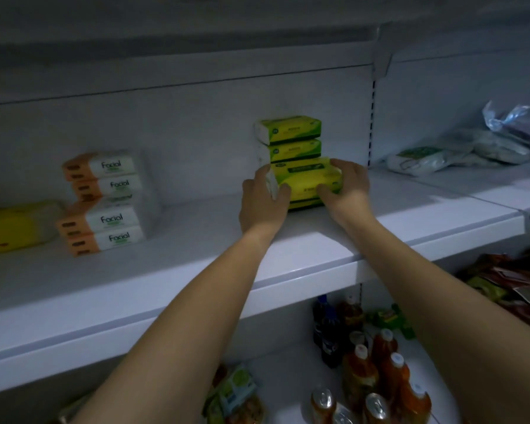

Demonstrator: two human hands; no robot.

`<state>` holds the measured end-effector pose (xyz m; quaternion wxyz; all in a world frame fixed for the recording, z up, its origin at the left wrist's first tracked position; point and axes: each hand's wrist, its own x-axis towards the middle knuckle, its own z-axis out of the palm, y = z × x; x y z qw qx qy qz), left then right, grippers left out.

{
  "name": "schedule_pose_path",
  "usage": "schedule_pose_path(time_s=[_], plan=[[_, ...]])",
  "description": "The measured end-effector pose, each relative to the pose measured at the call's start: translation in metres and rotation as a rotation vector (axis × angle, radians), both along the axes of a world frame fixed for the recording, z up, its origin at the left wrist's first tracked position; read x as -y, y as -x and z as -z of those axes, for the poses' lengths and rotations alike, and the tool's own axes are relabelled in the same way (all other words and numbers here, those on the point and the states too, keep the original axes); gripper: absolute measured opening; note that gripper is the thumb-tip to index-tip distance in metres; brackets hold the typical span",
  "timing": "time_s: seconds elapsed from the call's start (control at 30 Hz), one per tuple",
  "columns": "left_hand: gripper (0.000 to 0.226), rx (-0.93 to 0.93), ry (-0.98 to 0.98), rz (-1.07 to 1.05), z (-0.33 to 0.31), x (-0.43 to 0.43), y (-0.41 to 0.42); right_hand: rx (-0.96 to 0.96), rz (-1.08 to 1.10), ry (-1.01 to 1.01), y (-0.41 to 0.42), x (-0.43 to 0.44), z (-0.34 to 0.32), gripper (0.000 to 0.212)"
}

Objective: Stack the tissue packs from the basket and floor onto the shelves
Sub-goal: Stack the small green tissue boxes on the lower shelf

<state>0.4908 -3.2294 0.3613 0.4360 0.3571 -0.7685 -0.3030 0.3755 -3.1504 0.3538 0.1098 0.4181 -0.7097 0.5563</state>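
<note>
**Yellow-green tissue pack held at both ends on the white shelf**

1. Yellow-green tissue pack [306, 179]. Lies flat, long side facing out, on the white shelf [196, 270], set well back and right of centre. Bottom edge at shelf level; whether fully set down cannot be told.
2. Left hand [262, 203]. Grips the pack's left end, fingers curled round the white end face, thumb hooked onto the front.
3. Right hand [348, 186]. Grips the pack's right end, fingers wrapped over the top right corner, thumb pressed to the front face. Both forearms bare, reaching in over the shelf lip.
4. Green tissue packs [291, 140]. Two in view, stacked one on the other just behind the held pack, against the back panel. Foot of the stack hidden by the held pack.
5. Orange Facial packs [104, 200]. Wrapped bundles, one on top of another, on the same shelf, well apart to the left.
6. Yellow pack [10, 228]. Flat at the far left edge, just beside the orange bundles.
7. Plastic bags [459, 151]. Heaped on the neighbouring shelf section to the right.
8. Bottles [371, 368]. Upright and crowded on the shelf below, orange and dark.
9. Snack packets [508, 280]. Piled at the lower right, blurred.
</note>
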Motion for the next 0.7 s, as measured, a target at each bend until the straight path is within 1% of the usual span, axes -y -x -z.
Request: schedule_pose_path(time_s=[0.03, 0.1, 0.17, 0.23, 0.43, 0.53, 0.7], plan=[[0.048, -0.029, 0.008, -0.021, 0.0003, 0.0000, -0.0010, -0.019, 0.038, 0.011, -0.0011, -0.0010, 0.0000, 0.049], [0.038, -0.076, 0.063, -0.034, -0.0012, -0.0031, -0.0019, -0.058, 0.068, 0.032, -0.0037, -0.0025, 0.0004, 0.043], [0.027, -0.077, 0.126, -0.027, -0.0011, -0.0053, -0.0021, -0.088, 0.048, 0.027, -0.0056, -0.0024, 0.0017, 0.036], [0.020, -0.076, 0.147, -0.009, -0.0008, -0.0036, -0.0017, -0.086, 0.041, 0.013, -0.0048, -0.0025, 0.0011, 0.032], [0.024, -0.023, 0.137, 0.048, 0.0026, 0.0011, 0.0012, -0.071, 0.035, -0.075, -0.0013, 0.0022, 0.0040, 0.036], [0.027, 0.001, 0.128, 0.062, 0.0023, 0.0019, 0.0017, -0.037, 0.029, -0.168, 0.0008, 0.0040, 0.0046, 0.042], [0.032, 0.046, 0.103, 0.078, 0.0041, 0.0030, 0.0019, -0.080, 0.023, -0.342, 0.0024, 0.0061, 0.0027, 0.054]])
